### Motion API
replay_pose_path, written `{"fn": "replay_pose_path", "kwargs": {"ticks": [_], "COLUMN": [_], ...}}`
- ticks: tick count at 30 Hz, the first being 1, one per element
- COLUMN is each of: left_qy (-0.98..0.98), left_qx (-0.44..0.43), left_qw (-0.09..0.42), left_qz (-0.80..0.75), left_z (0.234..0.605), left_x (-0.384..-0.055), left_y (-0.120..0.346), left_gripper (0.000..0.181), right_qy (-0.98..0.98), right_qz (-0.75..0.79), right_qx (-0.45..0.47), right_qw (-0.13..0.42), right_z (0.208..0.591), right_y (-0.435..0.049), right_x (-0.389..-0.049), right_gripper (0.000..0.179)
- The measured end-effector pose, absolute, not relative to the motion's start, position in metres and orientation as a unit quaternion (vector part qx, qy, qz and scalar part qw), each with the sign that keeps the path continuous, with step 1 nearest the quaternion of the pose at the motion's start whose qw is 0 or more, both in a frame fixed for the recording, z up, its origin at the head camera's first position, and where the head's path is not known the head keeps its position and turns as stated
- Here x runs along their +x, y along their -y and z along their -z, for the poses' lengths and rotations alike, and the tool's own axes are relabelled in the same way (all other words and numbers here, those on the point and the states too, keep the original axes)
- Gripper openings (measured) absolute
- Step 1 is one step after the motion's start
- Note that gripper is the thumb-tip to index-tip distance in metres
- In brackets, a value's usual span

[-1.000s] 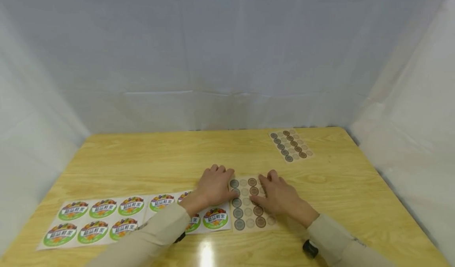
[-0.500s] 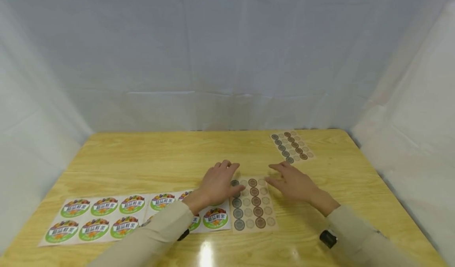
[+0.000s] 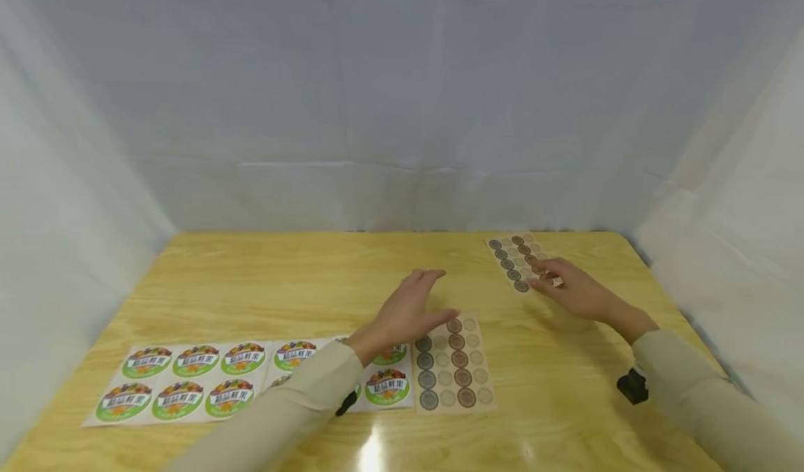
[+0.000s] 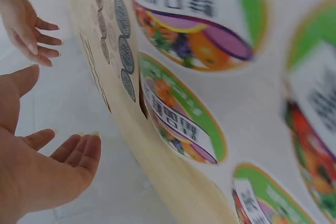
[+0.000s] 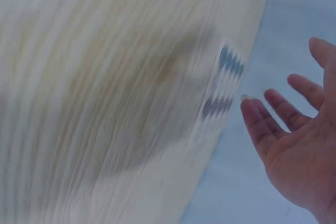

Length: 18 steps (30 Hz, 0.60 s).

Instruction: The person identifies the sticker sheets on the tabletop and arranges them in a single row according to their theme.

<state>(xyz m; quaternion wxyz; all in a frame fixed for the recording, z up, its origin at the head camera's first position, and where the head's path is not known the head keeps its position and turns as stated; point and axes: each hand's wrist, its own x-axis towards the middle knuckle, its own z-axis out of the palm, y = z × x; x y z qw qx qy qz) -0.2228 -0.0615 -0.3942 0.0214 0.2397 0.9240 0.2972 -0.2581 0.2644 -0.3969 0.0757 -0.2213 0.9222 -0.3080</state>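
Above the far left part of a sticker sheet [image 3: 444, 380] with columns of grey, pale and brown round stickers hovers my left hand [image 3: 398, 316], its fingers loosely extended and holding nothing. The left wrist view shows that palm [image 4: 50, 169] with thumb and fingers apart. A second, matching sticker sheet [image 3: 510, 255] lies at the back right of the table. My right hand [image 3: 581, 292] is over its near right corner, fingers relaxed, hiding part of it. In the right wrist view the right hand [image 5: 302, 135] has nothing between its spread fingers.
White sheets of large round fruit-label stickers [image 3: 182, 374] lie along the left front of the wooden table [image 3: 283, 269], reaching the near sticker sheet's left edge. My left forearm crosses over them. White cloth [image 3: 402, 109] hangs behind and at both sides.
My right hand has left the near sticker sheet and moved right and back to the far sheet. My left hand has lifted off the near sheet and shifted slightly right and back.
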Motion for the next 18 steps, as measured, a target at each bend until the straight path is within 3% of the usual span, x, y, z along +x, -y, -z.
{"fn": "replay_pose_path", "kwargs": {"ticks": [11,18], "left_qy": [-0.902,-0.911], "left_qx": [0.216,0.213], "left_qw": [0.065,0.081], "left_qz": [-0.367,-0.343], "left_z": [0.403,0.410], "left_x": [-0.237,-0.243], "left_y": [0.025,0.008], "left_gripper": [0.077,0.079], "right_qy": [-0.931,-0.938], "right_qz": [0.330,0.325], "right_qx": [-0.152,-0.118], "right_qw": [0.009,0.009], "right_z": [0.413,0.425], "right_y": [-0.321,-0.328], "right_x": [-0.275,-0.277], "right_gripper": [0.068,0.073]}}
